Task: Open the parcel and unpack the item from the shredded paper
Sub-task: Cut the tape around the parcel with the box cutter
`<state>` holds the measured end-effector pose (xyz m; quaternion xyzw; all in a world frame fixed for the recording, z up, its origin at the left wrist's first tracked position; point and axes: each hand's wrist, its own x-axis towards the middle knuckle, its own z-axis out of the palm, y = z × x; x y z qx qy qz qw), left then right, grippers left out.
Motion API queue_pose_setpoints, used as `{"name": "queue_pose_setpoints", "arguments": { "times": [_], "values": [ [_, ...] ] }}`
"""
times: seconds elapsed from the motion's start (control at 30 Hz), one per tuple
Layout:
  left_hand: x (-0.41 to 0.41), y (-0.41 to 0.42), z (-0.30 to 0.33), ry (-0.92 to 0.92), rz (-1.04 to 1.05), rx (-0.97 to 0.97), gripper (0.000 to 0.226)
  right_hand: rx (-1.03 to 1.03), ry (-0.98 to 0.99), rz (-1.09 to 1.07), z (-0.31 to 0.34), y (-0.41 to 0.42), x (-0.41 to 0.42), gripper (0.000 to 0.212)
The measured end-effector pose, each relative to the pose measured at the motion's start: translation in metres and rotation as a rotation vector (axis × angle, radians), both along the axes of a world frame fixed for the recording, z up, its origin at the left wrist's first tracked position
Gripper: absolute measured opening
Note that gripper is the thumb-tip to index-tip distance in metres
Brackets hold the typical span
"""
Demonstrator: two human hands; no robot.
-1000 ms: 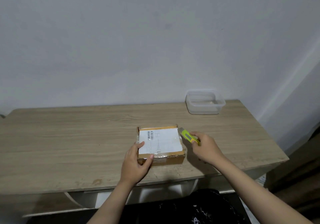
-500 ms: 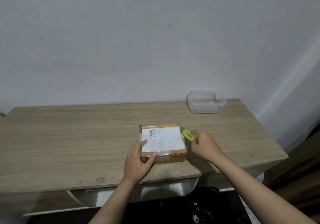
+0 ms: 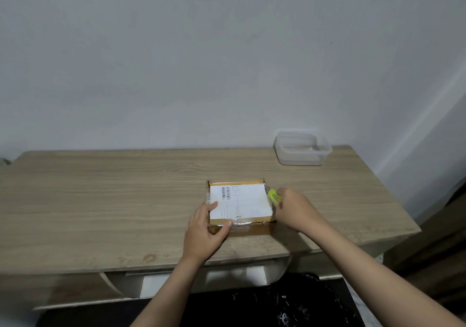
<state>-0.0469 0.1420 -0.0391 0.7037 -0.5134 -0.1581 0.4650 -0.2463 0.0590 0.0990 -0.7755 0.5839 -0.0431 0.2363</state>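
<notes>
A flat brown cardboard parcel (image 3: 240,204) with a white shipping label and clear tape lies closed on the wooden table (image 3: 100,200), near the front edge. My left hand (image 3: 205,228) presses on the parcel's front left corner, thumb on the label and fingers over the front side. My right hand (image 3: 293,208) holds a yellow-green utility knife (image 3: 273,196) against the parcel's right edge, near the far right corner. The blade tip is too small to make out. The contents are hidden.
A clear plastic container (image 3: 301,150) stands at the back right of the table, close to the wall. The table's right edge falls off beside a dark doorway. Dark patterned cloth (image 3: 290,301) shows below the front edge.
My right hand has moved the knife from the parcel's right side toward its far right corner. My left hand keeps its hold on the front left corner.
</notes>
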Motion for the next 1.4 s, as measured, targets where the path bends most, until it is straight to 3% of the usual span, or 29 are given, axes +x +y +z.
{"name": "queue_pose_setpoints", "arguments": {
  "times": [0.1,0.4,0.67,0.9,1.03,1.17,1.3,1.4],
  "values": [
    [0.000,0.000,0.001,-0.003,0.002,0.005,0.059,0.037,0.022,0.008,0.007,-0.004,-0.007,0.032],
    [0.000,0.000,0.001,-0.021,0.004,0.024,0.063,0.213,0.144,0.088,0.021,-0.009,-0.013,0.042],
    [-0.001,0.001,0.004,0.018,0.006,0.031,0.060,0.112,-0.047,-0.006,0.006,0.010,-0.035,0.037],
    [0.011,-0.008,0.011,0.327,-0.031,0.043,0.045,-0.048,-0.189,-0.072,-0.010,0.018,-0.053,0.037],
    [0.035,-0.034,0.034,0.362,-0.162,0.138,0.020,-0.044,-0.290,-0.063,-0.018,0.021,-0.055,0.038],
    [0.056,-0.064,0.044,0.304,-0.362,0.316,0.052,-0.039,-0.364,-0.048,-0.019,0.025,-0.057,0.037],
    [0.064,-0.074,0.051,0.186,-0.417,0.397,0.061,-0.040,-0.396,-0.065,-0.023,0.026,-0.062,0.035],
    [0.058,-0.063,0.053,0.207,-0.422,0.352,0.070,-0.057,-0.426,-0.068,-0.027,0.026,-0.063,0.035]
  ]
}}
